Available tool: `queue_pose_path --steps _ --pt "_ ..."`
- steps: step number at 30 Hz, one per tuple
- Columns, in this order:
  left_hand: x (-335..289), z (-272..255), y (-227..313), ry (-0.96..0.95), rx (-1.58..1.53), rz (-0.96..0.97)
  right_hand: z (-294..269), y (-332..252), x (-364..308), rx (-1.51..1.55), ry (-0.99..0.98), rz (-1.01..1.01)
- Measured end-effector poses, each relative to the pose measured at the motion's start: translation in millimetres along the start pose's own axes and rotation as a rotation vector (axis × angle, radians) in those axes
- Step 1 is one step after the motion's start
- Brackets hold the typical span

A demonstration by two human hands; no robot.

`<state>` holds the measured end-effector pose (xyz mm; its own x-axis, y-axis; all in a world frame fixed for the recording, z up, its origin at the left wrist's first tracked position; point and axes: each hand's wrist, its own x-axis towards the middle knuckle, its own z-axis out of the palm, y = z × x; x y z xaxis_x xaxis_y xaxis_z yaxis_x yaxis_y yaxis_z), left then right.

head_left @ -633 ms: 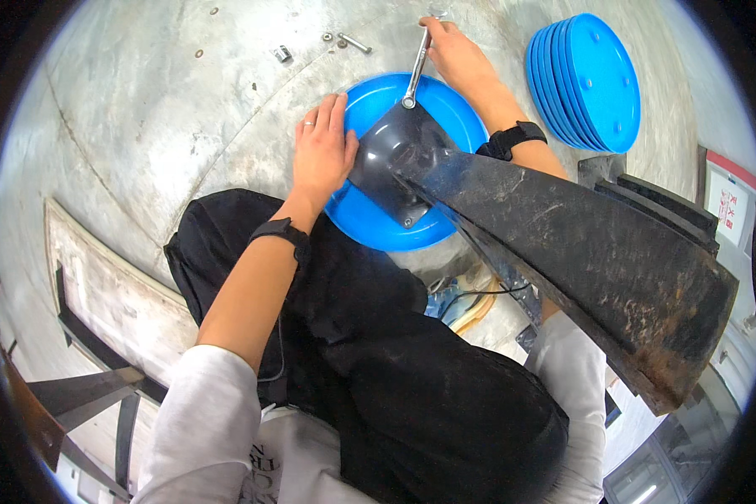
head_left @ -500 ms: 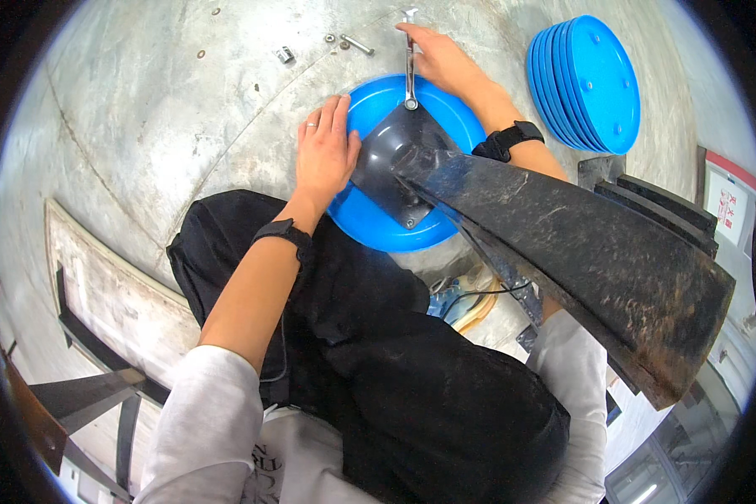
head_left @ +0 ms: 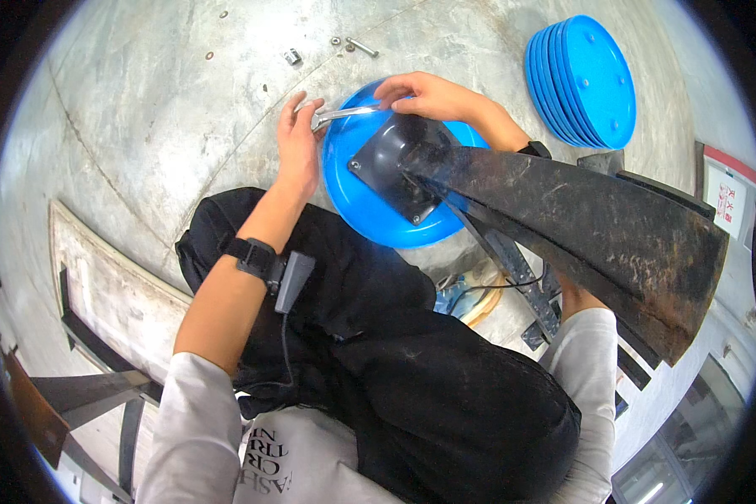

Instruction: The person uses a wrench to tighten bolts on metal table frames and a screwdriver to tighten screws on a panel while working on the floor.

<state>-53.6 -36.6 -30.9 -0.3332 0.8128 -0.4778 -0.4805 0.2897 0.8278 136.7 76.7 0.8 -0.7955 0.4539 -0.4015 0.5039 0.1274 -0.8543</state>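
Both hands hold a thin silver metal wrench (head_left: 344,113) at twelve o'clock of the round blue plastic disc (head_left: 370,210): left hand (head_left: 298,143) pinches one end, right hand (head_left: 428,94) grips the other.

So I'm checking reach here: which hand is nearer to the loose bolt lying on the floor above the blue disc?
Left. The left hand sits at the wrench's end, just below the loose bolt. The right hand rests farther right, over the blue disc.

I see my left hand (head_left: 298,143) and right hand (head_left: 428,94) gripping a metal wrench (head_left: 344,113) over the blue disc (head_left: 357,193), beside a dark bracket (head_left: 391,164). More blue discs (head_left: 584,80) are stacked far right.
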Motion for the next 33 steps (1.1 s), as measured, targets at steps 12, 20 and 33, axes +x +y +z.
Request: queue_pose_path --steps 12,20,33 --pt "-33.0 -28.4 7.1 -0.283 1.097 0.316 -5.1 39.2 -61.4 0.233 0.421 0.144" --pt "-64.4 -0.5 -2.3 -0.654 0.659 -0.282 8.1 56.0 -84.1 0.263 0.467 0.235" --pt "-51.1 77.5 22.9 -0.579 0.774 0.473 21.4 -16.2 -59.9 0.591 0.359 -0.025"
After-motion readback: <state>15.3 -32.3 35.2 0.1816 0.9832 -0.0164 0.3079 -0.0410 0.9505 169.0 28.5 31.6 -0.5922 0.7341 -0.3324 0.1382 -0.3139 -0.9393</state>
